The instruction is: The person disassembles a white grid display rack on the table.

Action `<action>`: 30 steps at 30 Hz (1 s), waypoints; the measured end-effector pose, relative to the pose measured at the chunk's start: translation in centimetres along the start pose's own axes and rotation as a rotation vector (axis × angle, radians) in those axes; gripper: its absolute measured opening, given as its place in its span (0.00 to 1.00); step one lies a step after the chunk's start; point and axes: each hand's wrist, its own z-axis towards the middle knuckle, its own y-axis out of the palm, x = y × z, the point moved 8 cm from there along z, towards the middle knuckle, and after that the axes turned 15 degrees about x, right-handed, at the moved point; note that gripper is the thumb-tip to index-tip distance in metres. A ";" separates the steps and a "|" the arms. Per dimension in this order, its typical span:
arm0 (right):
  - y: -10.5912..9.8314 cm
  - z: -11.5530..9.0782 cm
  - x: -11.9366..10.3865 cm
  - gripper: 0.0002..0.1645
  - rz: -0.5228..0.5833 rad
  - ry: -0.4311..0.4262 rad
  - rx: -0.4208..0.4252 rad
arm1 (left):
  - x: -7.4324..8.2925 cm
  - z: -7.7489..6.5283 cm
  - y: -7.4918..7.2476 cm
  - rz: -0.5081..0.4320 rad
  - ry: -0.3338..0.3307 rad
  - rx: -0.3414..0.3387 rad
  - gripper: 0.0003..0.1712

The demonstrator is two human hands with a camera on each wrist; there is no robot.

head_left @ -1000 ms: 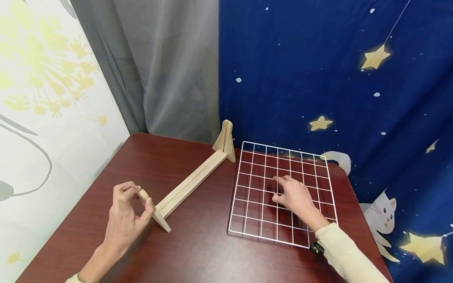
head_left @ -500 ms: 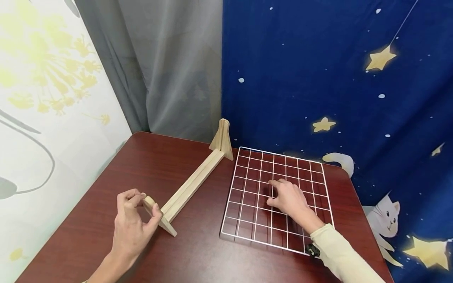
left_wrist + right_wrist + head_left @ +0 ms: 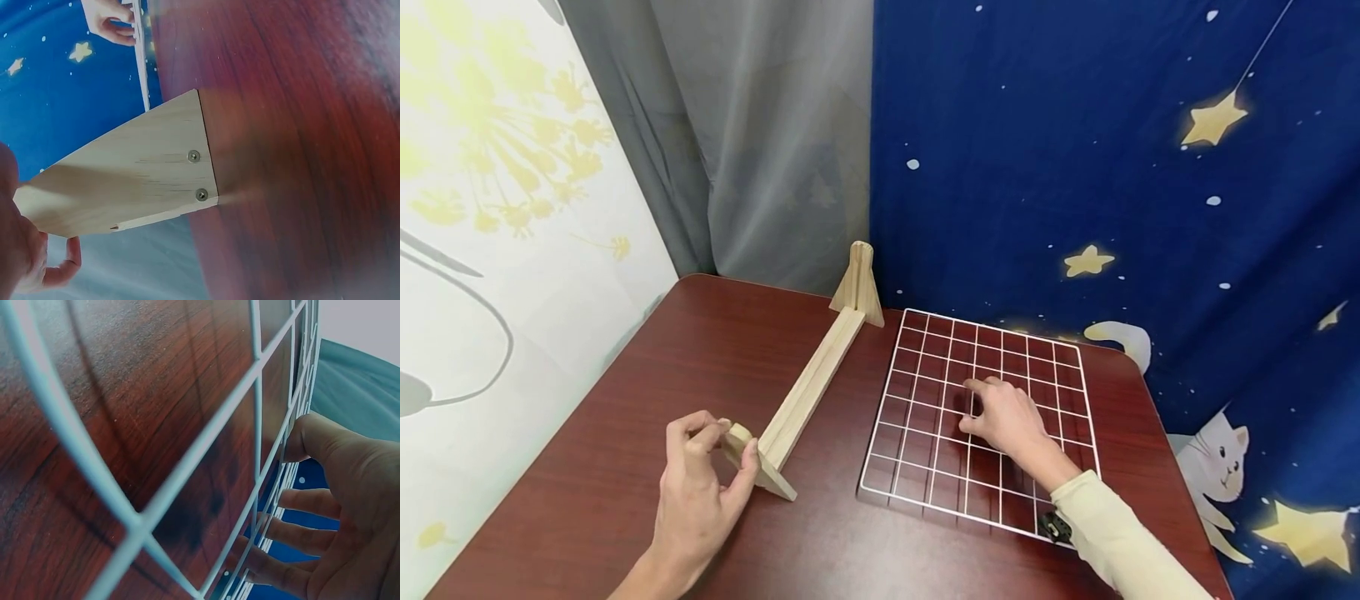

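Observation:
A pale wooden stand (image 3: 812,383) lies along the table: a long board joins two upright, tapered end pieces. My left hand (image 3: 703,492) pinches the rounded top of its near end piece (image 3: 144,162) between thumb and fingers. Two round screw heads show near that piece's base in the left wrist view. To the right, my right hand (image 3: 1011,421) holds a white wire grid panel (image 3: 925,506) from above, thumb and fingertips at its wires. In the right wrist view, fingertips reach through the openings of the mesh (image 3: 137,528). Shadows of the wires fall on the tabletop beneath.
The dark red-brown table (image 3: 647,417) has rounded back corners. Behind it hang a grey curtain (image 3: 782,167) and a blue star-printed curtain (image 3: 970,167). A small dark object (image 3: 1056,527) sits at the right cuff, over the panel's near corner.
The stand's near end has swung right with my left hand, and its far end has shifted slightly left. My right hand and the grid panel have moved a little left and toward me.

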 end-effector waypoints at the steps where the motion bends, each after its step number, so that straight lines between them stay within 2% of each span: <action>1: 0.0 0.0 -0.1 0.39 0.000 0.001 0.001 | 0.1 0.0 0.1 -0.002 0.003 -0.005 0.23; 10: 0.6 0.1 -0.5 0.40 -0.011 -0.014 -0.020 | 1.0 0.1 0.8 -0.031 0.031 -0.001 0.25; 20: 1.4 0.7 -0.5 0.38 -0.011 -0.014 -0.027 | 1.6 0.3 1.7 -0.085 0.024 -0.017 0.27; 30: 2.7 0.8 -0.2 0.39 -0.008 0.009 -0.037 | 2.1 0.3 2.6 -0.077 0.020 -0.028 0.27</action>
